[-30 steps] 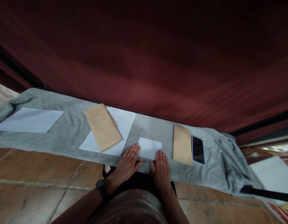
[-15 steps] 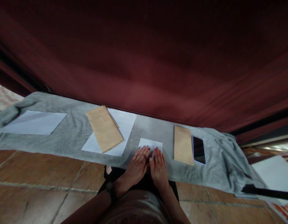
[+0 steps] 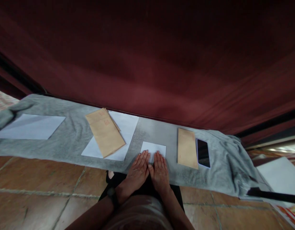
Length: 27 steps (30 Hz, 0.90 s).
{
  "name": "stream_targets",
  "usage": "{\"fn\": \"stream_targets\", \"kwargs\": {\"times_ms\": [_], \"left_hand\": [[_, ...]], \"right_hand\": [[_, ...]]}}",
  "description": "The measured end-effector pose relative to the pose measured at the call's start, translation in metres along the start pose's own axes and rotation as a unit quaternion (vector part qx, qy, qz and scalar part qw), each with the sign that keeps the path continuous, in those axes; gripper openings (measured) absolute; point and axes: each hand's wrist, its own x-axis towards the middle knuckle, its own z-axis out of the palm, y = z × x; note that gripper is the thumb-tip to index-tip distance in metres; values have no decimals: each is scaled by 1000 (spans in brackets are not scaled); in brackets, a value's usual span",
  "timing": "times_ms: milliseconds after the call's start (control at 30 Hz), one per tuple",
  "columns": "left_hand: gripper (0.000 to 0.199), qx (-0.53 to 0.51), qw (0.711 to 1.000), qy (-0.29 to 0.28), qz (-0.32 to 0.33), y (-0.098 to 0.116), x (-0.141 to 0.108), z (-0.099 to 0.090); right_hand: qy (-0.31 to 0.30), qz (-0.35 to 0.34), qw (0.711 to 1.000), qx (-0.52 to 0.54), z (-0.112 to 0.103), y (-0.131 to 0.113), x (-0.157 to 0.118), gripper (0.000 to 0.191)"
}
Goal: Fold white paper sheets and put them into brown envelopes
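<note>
The left hand [image 3: 138, 170] and right hand [image 3: 160, 172] rest flat on the small paper [image 3: 152, 147], stacked envelopes [image 3: 105, 132] left of it, a lone envelope [image 3: 187, 148] and phone [image 3: 203, 153] right of it.

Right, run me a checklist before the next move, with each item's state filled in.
1. Left hand on the small white paper: ok, fingers flat.
2. Right hand on that paper: ok, fingers flat.
3. Paper's near edge lined up: cannot tell, hands cover much of it.
4. Phone clear of both hands: ok, beyond the single brown envelope.
5. Large white sheet uncovered: not ok, stacked brown envelopes lie across it.
</note>
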Motion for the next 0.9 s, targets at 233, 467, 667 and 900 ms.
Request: {"fn": "stream_targets", "kwargs": {"times_ms": [233,467,667,900], "left_hand": [[68,-8,999,16,-36,-15,-2,-1],[66,10,998,18,-54,-21,-1,-2],[64,4,997,22,-76,-23,-2,-4],[59,-16,1000,18,-1,-22,18,0]], "right_hand": [[4,26,999,-31,-3,14,-4,66],[8,44,998,-47,-4,25,-12,66],[16,58,998,-30,-6,30,-15,62],[4,53,998,18,-8,21,9,55]]}}
